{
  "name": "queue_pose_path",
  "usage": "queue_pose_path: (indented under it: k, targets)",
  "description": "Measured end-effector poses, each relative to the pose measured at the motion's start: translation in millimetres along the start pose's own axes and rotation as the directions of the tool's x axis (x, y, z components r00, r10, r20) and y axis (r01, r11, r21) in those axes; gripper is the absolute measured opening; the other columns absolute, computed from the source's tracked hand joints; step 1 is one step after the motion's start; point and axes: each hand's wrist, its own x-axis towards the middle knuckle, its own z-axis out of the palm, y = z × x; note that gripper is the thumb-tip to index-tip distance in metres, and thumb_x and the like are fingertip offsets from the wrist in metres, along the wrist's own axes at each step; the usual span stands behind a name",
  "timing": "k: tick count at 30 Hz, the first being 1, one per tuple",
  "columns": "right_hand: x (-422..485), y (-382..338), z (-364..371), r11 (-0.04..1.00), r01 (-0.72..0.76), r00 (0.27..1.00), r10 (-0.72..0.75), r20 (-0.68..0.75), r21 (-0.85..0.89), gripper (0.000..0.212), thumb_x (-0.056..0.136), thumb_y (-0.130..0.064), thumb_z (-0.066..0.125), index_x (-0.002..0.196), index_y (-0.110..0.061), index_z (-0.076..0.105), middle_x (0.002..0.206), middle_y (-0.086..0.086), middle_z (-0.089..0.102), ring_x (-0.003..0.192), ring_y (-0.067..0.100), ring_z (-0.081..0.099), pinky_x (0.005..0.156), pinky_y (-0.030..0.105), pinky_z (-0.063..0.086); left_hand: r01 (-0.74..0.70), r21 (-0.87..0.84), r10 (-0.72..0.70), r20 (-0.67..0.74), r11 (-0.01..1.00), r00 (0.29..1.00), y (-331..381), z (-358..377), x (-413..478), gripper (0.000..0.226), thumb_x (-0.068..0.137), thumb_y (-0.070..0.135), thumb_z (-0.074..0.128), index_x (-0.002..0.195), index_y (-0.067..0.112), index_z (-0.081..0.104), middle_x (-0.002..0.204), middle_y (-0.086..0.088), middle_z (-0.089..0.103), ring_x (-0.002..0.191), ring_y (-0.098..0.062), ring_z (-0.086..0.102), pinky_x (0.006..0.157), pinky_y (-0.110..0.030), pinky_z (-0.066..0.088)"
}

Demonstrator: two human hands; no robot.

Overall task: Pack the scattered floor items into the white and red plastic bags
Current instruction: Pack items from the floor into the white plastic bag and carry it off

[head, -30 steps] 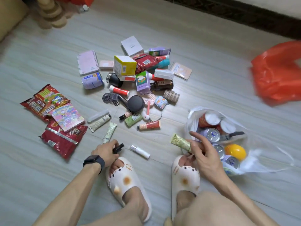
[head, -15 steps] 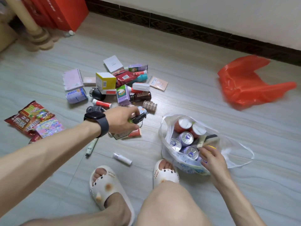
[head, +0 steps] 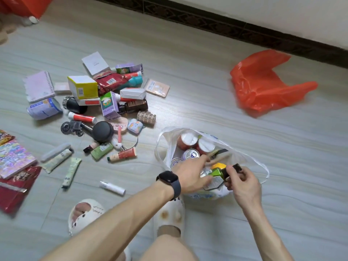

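The white plastic bag [head: 163, 142] stands open on the floor just ahead of my right foot, with several cans [head: 191, 153] and a yellow round thing [head: 218, 165] inside. My left hand [head: 192, 175], a watch on its wrist, reaches over the bag's mouth with fingers spread and touches a green tube [head: 216, 172]. My right hand [head: 243, 182] pinches a small black item [head: 237, 168] above the bag's near right side. The red plastic bag [head: 263, 85] lies crumpled at the far right. The scattered items [head: 105, 102] form a pile to the left of the white bag.
Snack packets [head: 13, 162] lie at the left edge, with tubes [head: 71, 171] beside them. A white spray bottle [head: 112, 187] rests near my left slipper [head: 85, 213]. A dark skirting board [head: 244, 32] runs along the far wall. A red box [head: 24, 4] stands top left.
My left hand swung from the pile over to the white bag. My right hand lifted out of the bag and now pinches the small black item. The view shifted right.
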Motion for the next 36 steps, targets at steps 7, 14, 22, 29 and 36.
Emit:
queue_pose_path:
  k: [7,14,22,29,36]
  targets:
    - [53.3,12.2,-15.2,0.912,0.199,0.947,-0.273,-0.167,-0.359,0.02,0.095,-0.034,0.06,0.1,-0.015,0.061,0.091,0.009,0.072,0.096,0.034,0.064,0.082,0.036,0.043,-0.046,0.526,-0.08,0.214,0.849,0.973,-68.9,23.4,-11.9,0.06,0.099,0.05,0.034,0.154,0.032,0.016,0.164,0.001,-0.005,0.15,-0.02,-0.001,0.117,-0.055,0.005]
    - [71.1,17.1,6.6,0.754,0.213,0.944,-0.323,-0.068,-0.622,0.025,0.093,-0.028,0.061,0.095,-0.003,0.065,0.091,0.024,0.069,0.091,0.044,0.062,0.075,0.044,0.045,0.03,0.507,-0.164,0.222,0.862,0.961,-58.2,22.4,-10.8,0.061,0.1,0.056,0.023,0.155,0.033,0.012,0.164,0.003,-0.007,0.151,-0.02,-0.004,0.117,-0.057,0.004]
    - [90.5,23.8,-1.5,0.702,0.126,0.991,-0.052,0.126,-0.701,0.033,0.091,-0.026,0.06,0.121,-0.011,0.064,0.12,0.019,0.066,0.112,0.04,0.057,0.087,0.04,0.044,-0.015,0.545,-0.097,0.176,0.838,0.98,-63.4,22.4,-13.2,0.059,0.101,0.05,0.029,0.155,0.033,0.012,0.164,0.0,0.001,0.151,-0.021,0.0,0.118,-0.056,0.002]
    - [42.6,-6.0,28.4,0.63,0.522,0.83,-0.53,0.173,-0.575,0.027,0.087,-0.022,0.067,0.114,-0.018,0.069,0.119,0.007,0.062,0.11,0.033,0.055,0.095,0.04,0.043,0.155,0.383,0.028,-0.432,0.911,0.902,-92.1,-14.8,-26.2,0.065,0.094,0.04,0.044,0.154,0.04,0.016,0.162,-0.002,0.017,0.149,-0.022,0.016,0.12,-0.053,0.01]
    - [-43.4,-38.4,138.5,0.476,0.867,0.484,-0.74,0.467,-0.144,0.023,0.089,-0.029,0.059,0.107,-0.019,0.069,0.108,-0.003,0.064,0.102,0.02,0.059,0.09,0.031,0.047,0.729,0.016,-0.633,-0.483,0.685,0.605,-198.4,-41.8,-105.2,0.067,0.09,0.041,0.052,0.151,0.03,0.026,0.162,-0.007,0.012,0.147,-0.028,0.015,0.118,-0.053,0.015]
